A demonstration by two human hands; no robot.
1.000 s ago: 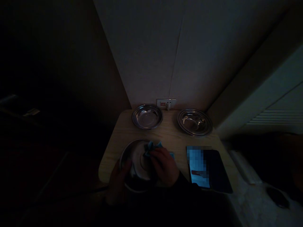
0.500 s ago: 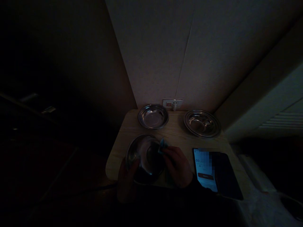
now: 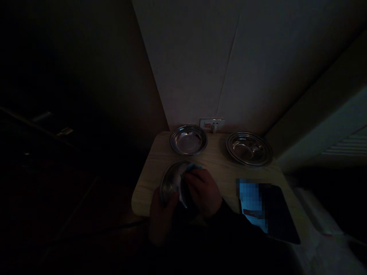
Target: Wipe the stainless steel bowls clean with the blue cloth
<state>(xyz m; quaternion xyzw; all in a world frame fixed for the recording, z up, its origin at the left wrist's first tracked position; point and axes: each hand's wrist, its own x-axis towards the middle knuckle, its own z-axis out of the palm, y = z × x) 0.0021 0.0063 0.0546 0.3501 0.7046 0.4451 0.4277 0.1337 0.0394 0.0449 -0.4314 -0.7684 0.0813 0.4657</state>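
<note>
A shiny metal bowl [image 3: 171, 182] is tilted over the near edge of a small wooden table [image 3: 143, 191]. My left hand [image 3: 162, 215] grips its left rim, thumb over the inner side. A bluish cloth [image 3: 194, 167] is pinched in my right hand [image 3: 203, 193], pressed against the bowl's far right part. That hand and its dark sleeve hide much of the bowl's right side. Dim light leaves the bowl's lower edge hard to make out.
One metal dish [image 3: 188, 140] stands at the back left of the table, and stacked metal dishes [image 3: 249, 149] at the back right. A lit phone [image 3: 254, 214] lies beside a dark flat object [image 3: 282, 214] on the right. Behind is a wall socket [image 3: 212, 125] with a plug.
My right hand with the cloth has moved from the bowl's right rim leftward over the bowl. The whole view has shifted slightly. My left hand keeps its hold.
</note>
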